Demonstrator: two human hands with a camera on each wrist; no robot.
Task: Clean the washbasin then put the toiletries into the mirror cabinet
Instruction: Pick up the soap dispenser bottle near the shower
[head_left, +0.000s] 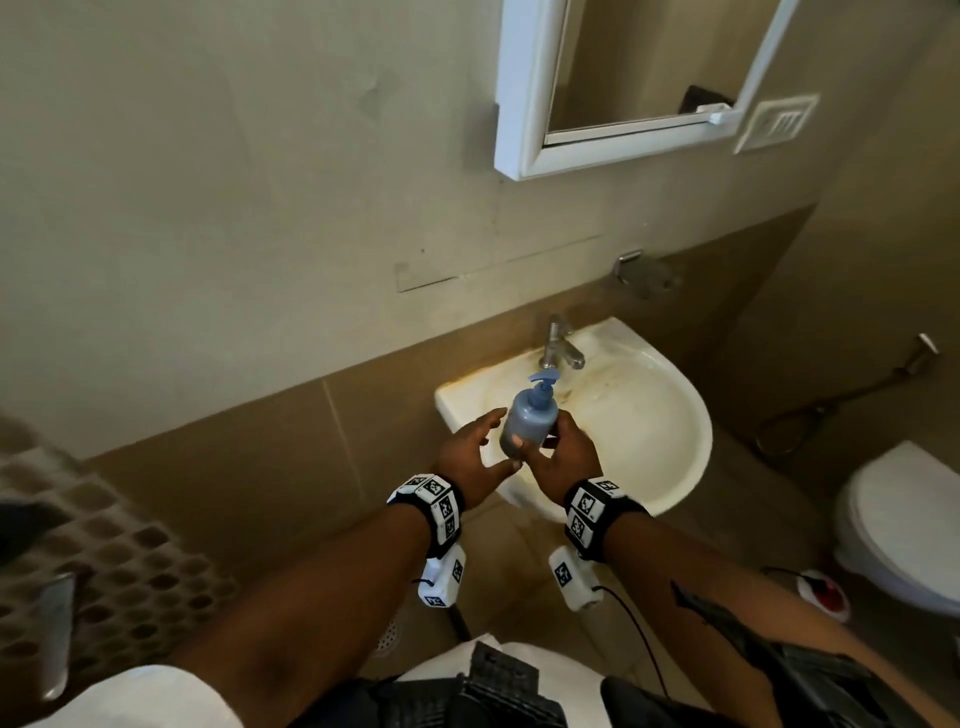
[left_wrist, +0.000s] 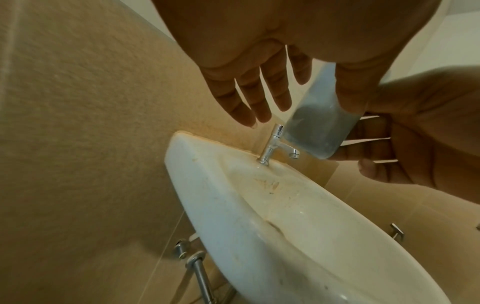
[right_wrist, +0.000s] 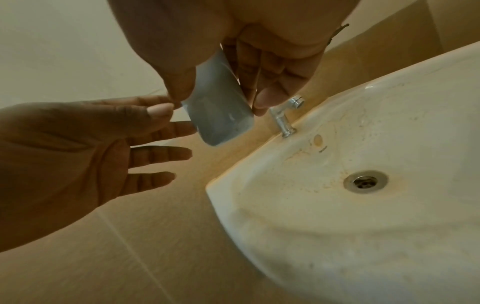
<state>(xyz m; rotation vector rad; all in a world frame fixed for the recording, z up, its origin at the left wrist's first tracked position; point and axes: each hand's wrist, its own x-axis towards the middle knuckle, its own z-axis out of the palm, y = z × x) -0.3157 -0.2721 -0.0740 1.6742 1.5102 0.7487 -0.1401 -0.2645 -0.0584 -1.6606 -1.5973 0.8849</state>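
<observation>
Here, unlabelled blue pump bottle (head_left: 529, 422)

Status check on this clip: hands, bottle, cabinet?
Right hand grips pump bottle above washbasin. Left hand open beside it, fingers spread. Mirror cabinet door ajar. Nothing in the way.

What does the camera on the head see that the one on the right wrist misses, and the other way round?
Only the head view shows the mirror cabinet on the wall, the toilet and the bottle's blue pump top. Only the right wrist view shows the washbasin's drain. Both show the right hand gripping the blue pump bottle, the left hand open beside it, the tap and the stained washbasin.
</observation>
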